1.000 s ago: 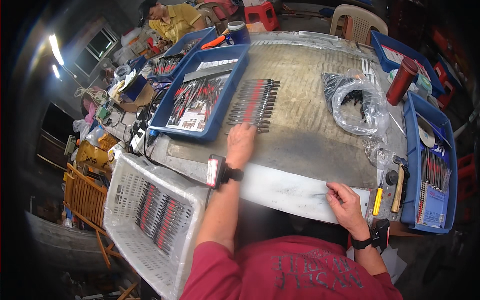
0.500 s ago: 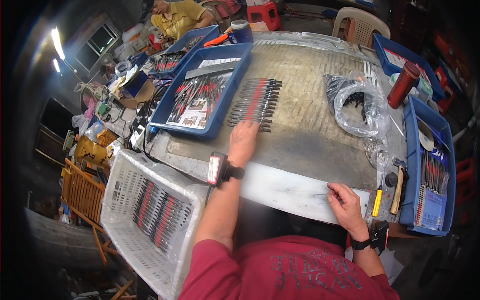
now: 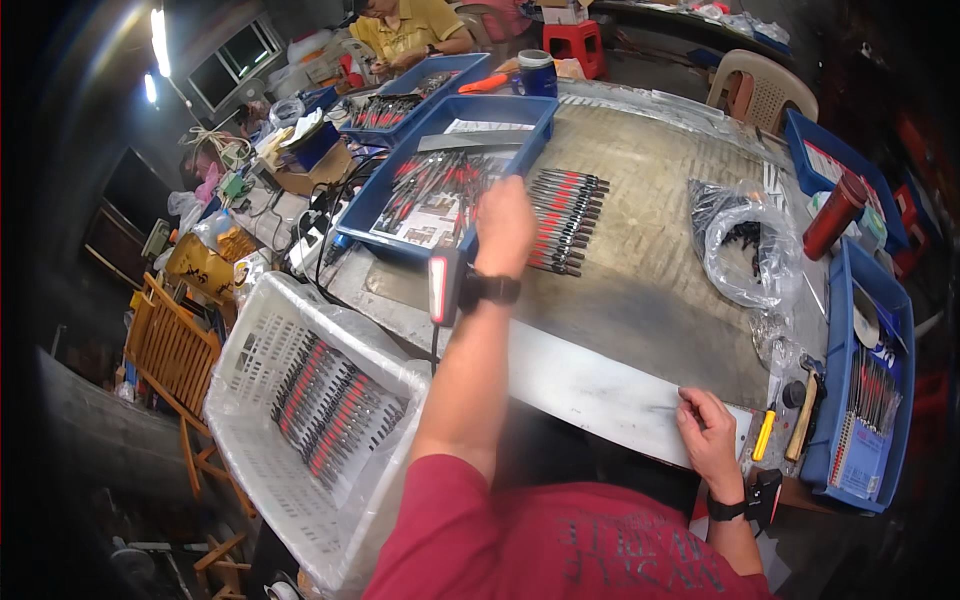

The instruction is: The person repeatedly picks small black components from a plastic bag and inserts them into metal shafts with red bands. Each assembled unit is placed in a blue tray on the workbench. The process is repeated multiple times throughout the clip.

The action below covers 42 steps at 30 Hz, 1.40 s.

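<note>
Left hand (image 3: 503, 226) moved from tool row (image 3: 566, 220) to blue tray (image 3: 400, 170)

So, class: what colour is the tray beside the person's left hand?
Blue, shown best in the head view: tray, left hand.

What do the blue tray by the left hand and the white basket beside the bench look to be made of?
The blue tray looks like moulded plastic: uniform colour, smooth rounded rim, slight sheen. The white basket also looks plastic, with slotted lattice walls, and a clear film liner seems to drape its rim. The left hand is at the tray's edge.

Left hand (image 3: 503, 224) stretched forward, fingers curled; right hand (image 3: 708, 437) drawn near, knuckles up.
</note>
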### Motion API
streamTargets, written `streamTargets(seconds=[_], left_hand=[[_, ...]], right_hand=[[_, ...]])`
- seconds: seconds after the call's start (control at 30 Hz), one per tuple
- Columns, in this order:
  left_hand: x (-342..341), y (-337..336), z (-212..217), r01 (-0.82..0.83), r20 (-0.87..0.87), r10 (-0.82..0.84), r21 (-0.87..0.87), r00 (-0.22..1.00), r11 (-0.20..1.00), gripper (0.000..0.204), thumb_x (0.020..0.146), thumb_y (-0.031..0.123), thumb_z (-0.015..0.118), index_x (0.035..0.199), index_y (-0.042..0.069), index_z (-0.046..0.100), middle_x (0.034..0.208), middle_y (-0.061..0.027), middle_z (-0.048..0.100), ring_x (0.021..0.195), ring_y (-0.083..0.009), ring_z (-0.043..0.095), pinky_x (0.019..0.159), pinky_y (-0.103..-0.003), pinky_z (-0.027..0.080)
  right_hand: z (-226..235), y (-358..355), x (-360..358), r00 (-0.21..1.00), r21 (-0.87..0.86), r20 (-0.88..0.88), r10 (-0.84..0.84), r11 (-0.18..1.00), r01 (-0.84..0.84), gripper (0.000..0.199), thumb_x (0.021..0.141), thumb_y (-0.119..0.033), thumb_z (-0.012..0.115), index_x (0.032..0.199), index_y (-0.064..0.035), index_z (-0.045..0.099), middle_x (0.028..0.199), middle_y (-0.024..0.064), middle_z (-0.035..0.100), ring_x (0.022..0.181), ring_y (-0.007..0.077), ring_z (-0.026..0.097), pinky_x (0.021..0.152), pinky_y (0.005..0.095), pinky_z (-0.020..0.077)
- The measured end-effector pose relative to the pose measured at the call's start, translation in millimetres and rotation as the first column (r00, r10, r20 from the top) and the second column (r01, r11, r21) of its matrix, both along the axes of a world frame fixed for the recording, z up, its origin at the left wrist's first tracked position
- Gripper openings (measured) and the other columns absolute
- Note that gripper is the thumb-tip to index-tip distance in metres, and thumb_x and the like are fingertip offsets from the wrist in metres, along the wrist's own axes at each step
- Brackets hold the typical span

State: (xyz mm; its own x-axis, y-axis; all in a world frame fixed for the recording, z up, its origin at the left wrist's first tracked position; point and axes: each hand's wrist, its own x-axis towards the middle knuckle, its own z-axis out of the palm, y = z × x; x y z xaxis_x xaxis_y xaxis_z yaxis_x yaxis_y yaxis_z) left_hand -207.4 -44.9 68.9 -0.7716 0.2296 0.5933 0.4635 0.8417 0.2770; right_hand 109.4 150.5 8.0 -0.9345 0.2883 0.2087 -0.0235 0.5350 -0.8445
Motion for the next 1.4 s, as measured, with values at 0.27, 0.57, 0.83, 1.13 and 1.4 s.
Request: streamTargets(seconds=[0.27, 0.57, 0.83, 1.13, 1.4], left_hand=[[-78, -69, -13, -0.219, 0.255, 0.235, -0.089, 0.938, 0.972, 0.018, 0.079, 0.010, 0.058, 0.087, -0.002, 0.069, 0.091, -0.0284, 0.065, 0.089, -0.0433, 0.064, 0.079, -0.049, 0.052], [-109, -98, -51, -0.244, 0.612, 0.316, -0.200, 0.725, 0.949, 0.030, 0.073, 0.015, 0.068, 0.095, -0.006, 0.068, 0.093, -0.0253, 0.068, 0.091, -0.0333, 0.068, 0.077, -0.042, 0.053], [-101, -94, -42, -0.202, 0.635, 0.346, -0.290, 0.690, 0.935, 0.026, 0.074, 0.004, 0.060, 0.097, -0.004, 0.069, 0.105, -0.0245, 0.065, 0.102, -0.0378, 0.063, 0.085, -0.042, 0.051], [-101, -99, -47, -0.225, 0.508, 0.317, -0.235, 0.801, 0.946, 0.023, 0.076, 0.010, 0.058, 0.092, -0.004, 0.069, 0.098, -0.0284, 0.065, 0.098, -0.0405, 0.063, 0.084, -0.045, 0.051], [-87, -95, -16, -0.365, 0.335, 0.361, -0.054, 0.870, 0.930, 0.023, 0.078, 0.011, 0.058, 0.090, -0.004, 0.068, 0.095, -0.0284, 0.065, 0.093, -0.0425, 0.064, 0.082, -0.046, 0.052]], right_hand=[[-4, 1, 1, 0.999, 0.013, -0.046, 0.018, 1.000, -0.018, 0.022, 0.085, -0.005, 0.061, 0.105, 0.0038, 0.061, 0.083, 0.0089, 0.060, 0.073, 0.0147, 0.056, 0.067, 0.0263, 0.0462], [0, 1, 0, 1.000, 0.007, -0.016, 0.004, 1.000, -0.004, 0.021, 0.083, -0.005, 0.062, 0.103, 0.0031, 0.062, 0.082, 0.0140, 0.061, 0.070, 0.0228, 0.059, 0.064, 0.0305, 0.0471], [-2, 0, -1, 0.999, -0.014, -0.032, -0.004, 1.000, 0.004, 0.021, 0.086, -0.009, 0.062, 0.104, 0.0029, 0.062, 0.080, 0.0115, 0.060, 0.069, 0.0192, 0.057, 0.063, 0.0291, 0.0461], [-3, 1, 1, 1.000, -0.029, -0.012, -0.001, 1.000, 0.000, 0.020, 0.086, -0.007, 0.062, 0.103, 0.0029, 0.063, 0.081, 0.0075, 0.059, 0.072, 0.0147, 0.055, 0.066, 0.0263, 0.0450], [-6, 2, 1, 0.999, 0.007, -0.033, -0.015, 1.000, 0.015, 0.021, 0.084, -0.009, 0.063, 0.102, 0.0023, 0.064, 0.081, 0.0143, 0.062, 0.071, 0.0232, 0.060, 0.064, 0.0314, 0.0472]])
